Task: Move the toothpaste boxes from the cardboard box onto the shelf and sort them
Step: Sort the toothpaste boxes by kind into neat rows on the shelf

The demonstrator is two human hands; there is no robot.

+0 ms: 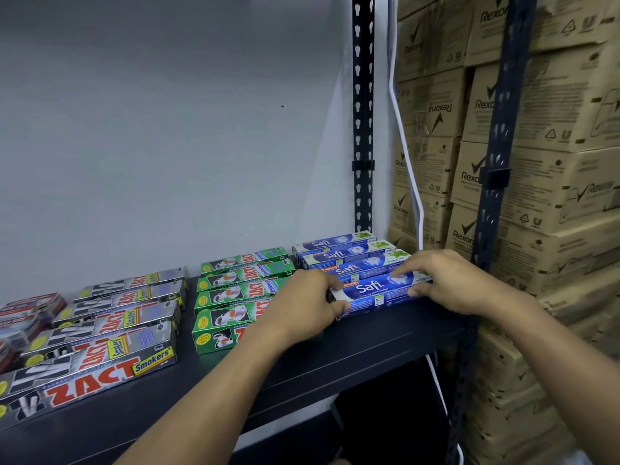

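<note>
A: Grey wall (167, 129) behind, dark metal shelf (369, 333) in front, stacked Rexona cartons (553, 182) off at 3 o'clock. Where's the task item?

B: It's the front Safi box (375, 292), blue, lying flat on the shelf at the near end of the Safi row (339, 251). That's 4 boxes counting it, and the row runs toward 12 o'clock, back to the wall.

A: Grip?

B: Both hands are on it. The left hand (302, 307) wraps the 9 o'clock end, fingers curled round it. The right hand (449, 280) pinches the 3 o'clock end, fingers on top, thumb on the front face.

A: Axis?

B: Long axis runs 9 to 3, slightly skewed, 3 o'clock end further back. Same lie as the 3 boxes behind. It looks to be touching the next one, but I can't confirm that along the whole edge.

A: Next move?

B: My guess: nudge toward 12 until flush, then square the ends. There's 1 hand per end, so neither is nearer. An uneven push would probably yaw it.

A: Neighbours?

B: The green Zact row (235, 290) is just beside at 9 o'clock, partly under the left hand. The silver Zact Smokers row (110, 330) is further toward 9, with red boxes (27, 310) at the frame edge.

A: Source cardboard box?

B: Can't tell. No carton in view is clearly it.

A: Stage?

B: Sorting by brand looks well along. How many boxes remain is unknown.
</note>
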